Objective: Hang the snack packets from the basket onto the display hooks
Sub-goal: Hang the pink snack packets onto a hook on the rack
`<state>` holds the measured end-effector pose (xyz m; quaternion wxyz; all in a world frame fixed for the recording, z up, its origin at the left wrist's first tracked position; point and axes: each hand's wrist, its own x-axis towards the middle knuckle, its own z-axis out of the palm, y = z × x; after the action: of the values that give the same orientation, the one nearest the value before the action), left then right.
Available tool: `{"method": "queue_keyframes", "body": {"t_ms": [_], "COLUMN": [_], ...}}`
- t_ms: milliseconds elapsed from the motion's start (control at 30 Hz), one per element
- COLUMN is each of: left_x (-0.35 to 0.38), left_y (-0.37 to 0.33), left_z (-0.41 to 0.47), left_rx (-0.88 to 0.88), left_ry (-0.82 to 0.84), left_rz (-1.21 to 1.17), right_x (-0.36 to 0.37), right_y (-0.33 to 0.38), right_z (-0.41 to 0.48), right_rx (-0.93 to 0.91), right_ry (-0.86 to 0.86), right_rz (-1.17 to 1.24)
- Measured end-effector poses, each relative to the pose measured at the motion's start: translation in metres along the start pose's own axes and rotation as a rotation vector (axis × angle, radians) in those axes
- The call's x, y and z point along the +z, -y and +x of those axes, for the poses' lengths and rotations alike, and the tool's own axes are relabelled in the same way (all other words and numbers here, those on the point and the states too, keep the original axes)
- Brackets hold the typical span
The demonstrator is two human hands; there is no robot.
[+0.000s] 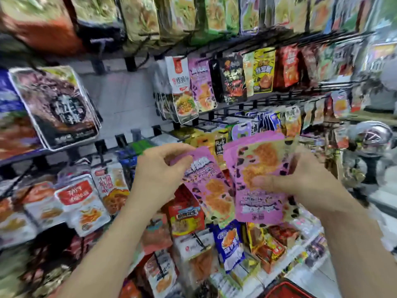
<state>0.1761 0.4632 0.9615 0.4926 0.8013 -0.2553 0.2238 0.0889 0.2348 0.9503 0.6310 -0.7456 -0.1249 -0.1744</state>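
My left hand pinches the top of one pink snack packet, which hangs tilted in front of the display. My right hand grips a fanned stack of the same pink packets, thumb across their fronts. The two hands are close together at mid-height before the rack. Matching pink packets hang on a hook in the row above. The red basket shows only its rim at the bottom edge.
Rows of black display hooks carry many snack packets on all sides. A large dark packet hangs at the left. Bare hooks stick out just left of my left hand. A scooter stands at the far right.
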Motion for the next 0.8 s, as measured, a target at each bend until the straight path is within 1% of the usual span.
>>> {"method": "queue_keyframes", "body": {"t_ms": [67, 100, 167, 267, 400, 500, 567, 733, 800], "left_x": [-0.007, -0.009, -0.010, -0.010, 0.001, 0.015, 0.029, 0.063, 0.072], "left_y": [-0.009, -0.014, -0.019, -0.020, -0.020, -0.028, -0.033, -0.037, -0.035], "left_z": [0.015, 0.022, 0.035, 0.053, 0.083, 0.111, 0.133, 0.181, 0.195], "left_rx": [0.015, 0.013, 0.002, -0.032, -0.067, -0.054, -0.002, 0.173, 0.193], "left_ry": [0.029, 0.042, 0.037, 0.013, -0.028, -0.064, -0.093, -0.092, -0.118], "left_rz": [-0.095, -0.140, -0.214, -0.302, -0.416, -0.470, -0.422, -0.127, -0.084], "right_x": [0.017, 0.026, 0.036, 0.041, 0.030, 0.013, -0.002, -0.041, -0.055], "right_y": [-0.001, -0.001, -0.005, -0.003, 0.004, 0.006, 0.004, -0.005, -0.010], "right_z": [0.020, 0.029, 0.045, 0.062, 0.085, 0.108, 0.127, 0.176, 0.193], "right_rx": [0.031, 0.044, 0.032, 0.032, -0.033, -0.083, -0.089, -0.082, -0.071], "right_ry": [0.154, 0.210, 0.270, 0.279, 0.270, 0.220, 0.174, 0.119, 0.121], "right_rz": [-0.108, -0.121, -0.070, 0.005, -0.050, -0.073, -0.059, -0.022, -0.031]}}
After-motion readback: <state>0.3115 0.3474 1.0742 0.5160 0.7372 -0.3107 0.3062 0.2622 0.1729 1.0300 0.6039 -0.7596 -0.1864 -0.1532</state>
